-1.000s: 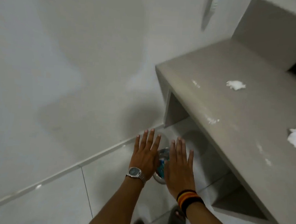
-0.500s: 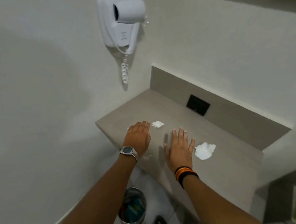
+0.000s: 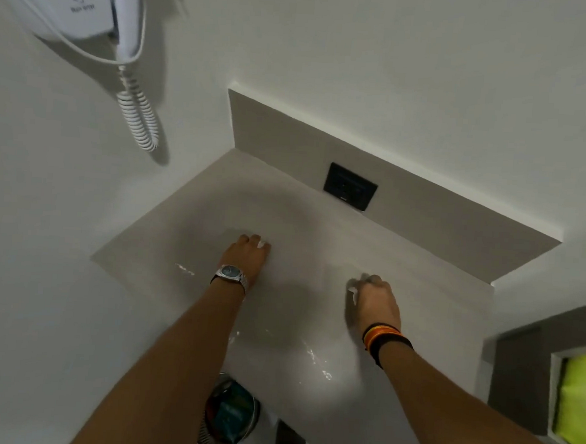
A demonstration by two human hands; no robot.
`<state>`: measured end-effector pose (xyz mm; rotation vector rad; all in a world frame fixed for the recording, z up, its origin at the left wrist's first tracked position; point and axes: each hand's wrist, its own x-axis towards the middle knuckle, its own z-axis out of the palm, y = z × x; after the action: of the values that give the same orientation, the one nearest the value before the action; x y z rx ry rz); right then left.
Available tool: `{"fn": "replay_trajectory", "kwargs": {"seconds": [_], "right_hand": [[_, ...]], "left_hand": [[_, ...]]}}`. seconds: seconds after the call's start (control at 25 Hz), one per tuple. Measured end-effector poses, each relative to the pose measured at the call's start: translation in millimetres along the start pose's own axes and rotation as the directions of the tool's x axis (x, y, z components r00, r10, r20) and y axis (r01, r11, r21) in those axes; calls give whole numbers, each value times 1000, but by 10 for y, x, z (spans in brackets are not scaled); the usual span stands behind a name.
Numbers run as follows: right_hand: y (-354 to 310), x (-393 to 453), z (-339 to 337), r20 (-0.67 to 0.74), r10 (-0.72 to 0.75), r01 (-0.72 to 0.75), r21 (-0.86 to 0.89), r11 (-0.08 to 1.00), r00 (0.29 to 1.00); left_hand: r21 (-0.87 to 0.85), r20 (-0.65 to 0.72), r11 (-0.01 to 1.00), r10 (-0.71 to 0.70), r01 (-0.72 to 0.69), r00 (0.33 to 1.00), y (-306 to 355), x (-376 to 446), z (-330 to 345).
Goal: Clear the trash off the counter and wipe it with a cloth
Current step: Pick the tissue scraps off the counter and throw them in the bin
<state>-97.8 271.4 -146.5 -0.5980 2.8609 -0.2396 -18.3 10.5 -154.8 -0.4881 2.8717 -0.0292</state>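
The grey counter (image 3: pixel 317 257) juts from the wall in front of me. My left hand (image 3: pixel 246 256), with a watch on the wrist, lies on it with fingers curled over a small white tissue scrap (image 3: pixel 262 244) that peeks out at the fingertips. My right hand (image 3: pixel 376 300), with striped bands on the wrist, is closed over a larger white tissue wad (image 3: pixel 353 291); only its edge shows. Small white crumbs (image 3: pixel 184 269) lie near the counter's left front edge, and more white crumbs (image 3: pixel 317 360) near the front.
A round metal bin (image 3: pixel 231 420) with trash inside stands on the floor under the counter's front edge. A white hair dryer (image 3: pixel 88 10) with a coiled cord hangs on the wall at upper left. A black socket (image 3: pixel 350 187) sits in the backsplash. A yellow-green cloth (image 3: pixel 579 404) lies in a niche at right.
Both hands were flat and open beside the tissue pieces; now each has reached forward and curled over a piece. The view has moved closer to the counter.
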Motion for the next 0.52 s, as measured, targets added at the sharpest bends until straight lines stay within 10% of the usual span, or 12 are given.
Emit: {"fn": "replay_trajectory", "kwargs": {"seconds": [0.52], "right_hand": [[-1801, -1309, 51, -65, -438, 436, 300, 849, 897]], "left_hand": [[-337, -191, 916, -293, 218, 937, -624, -2000, -89]]}}
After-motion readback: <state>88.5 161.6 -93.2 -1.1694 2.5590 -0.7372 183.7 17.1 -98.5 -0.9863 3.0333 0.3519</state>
